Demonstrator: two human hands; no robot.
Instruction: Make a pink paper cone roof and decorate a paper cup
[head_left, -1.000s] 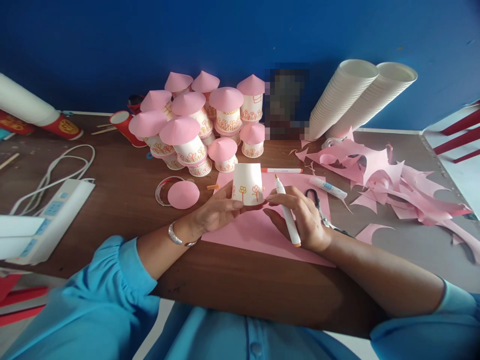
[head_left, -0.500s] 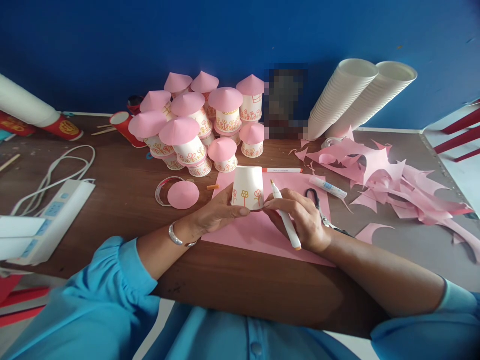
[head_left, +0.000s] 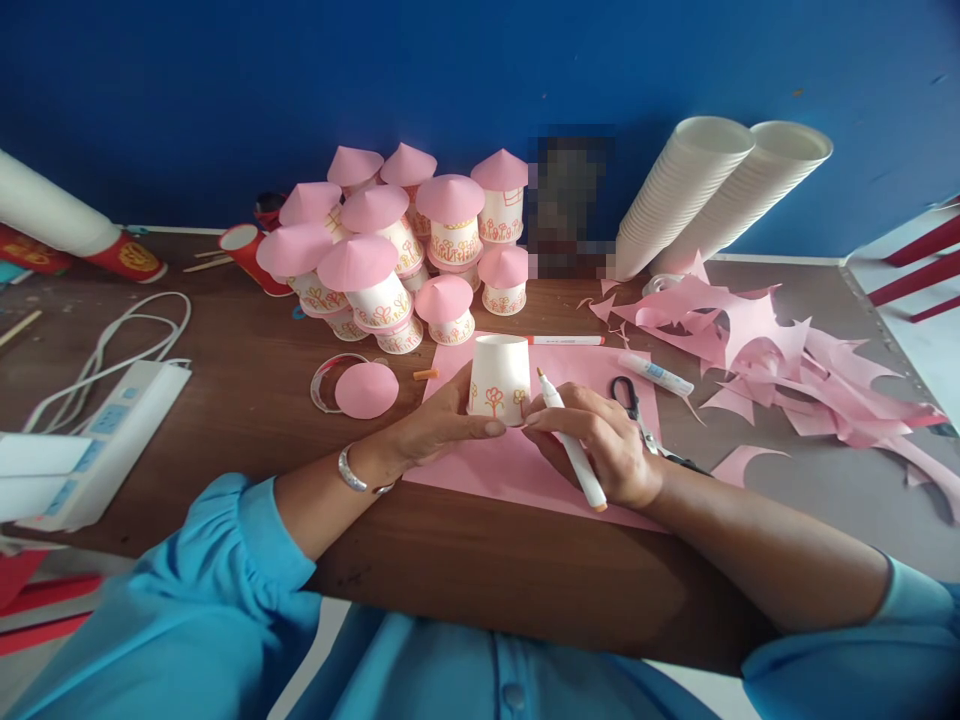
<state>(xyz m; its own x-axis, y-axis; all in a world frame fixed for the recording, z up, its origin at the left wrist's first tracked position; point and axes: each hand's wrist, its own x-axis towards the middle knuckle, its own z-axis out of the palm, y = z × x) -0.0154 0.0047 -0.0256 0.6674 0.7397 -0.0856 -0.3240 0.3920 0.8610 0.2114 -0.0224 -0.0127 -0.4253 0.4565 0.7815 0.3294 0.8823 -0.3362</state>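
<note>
Upside down above a sheet of pink paper (head_left: 480, 465), a white paper cup (head_left: 501, 368) shows red and yellow flowers drawn near its rim. My left hand (head_left: 450, 420) grips it from the left, thumb along the rim. My right hand (head_left: 611, 445) is closed around a white marker pen (head_left: 574, 445), its orange-brown tip uncapped and pointing up, just off the cup's right side. Fingertips of that hand touch the cup's lower right edge. An orange pen cap (head_left: 425, 375) and a red-and-white marker (head_left: 566, 340) lie nearby.
Several decorated cups with pink cone roofs (head_left: 365, 262) stand at the back. A pink cone (head_left: 367, 390) rests beside a tape roll (head_left: 324, 388). To the right are scissors (head_left: 636, 410), a glue tube (head_left: 656, 373), pink paper scraps (head_left: 772, 350) and tall cup stacks (head_left: 686, 190). A power strip (head_left: 112, 440) lies left.
The cup has been turned in my hands, so a red flower now faces front and the yellow one sits at the right. It has shifted slightly right.
</note>
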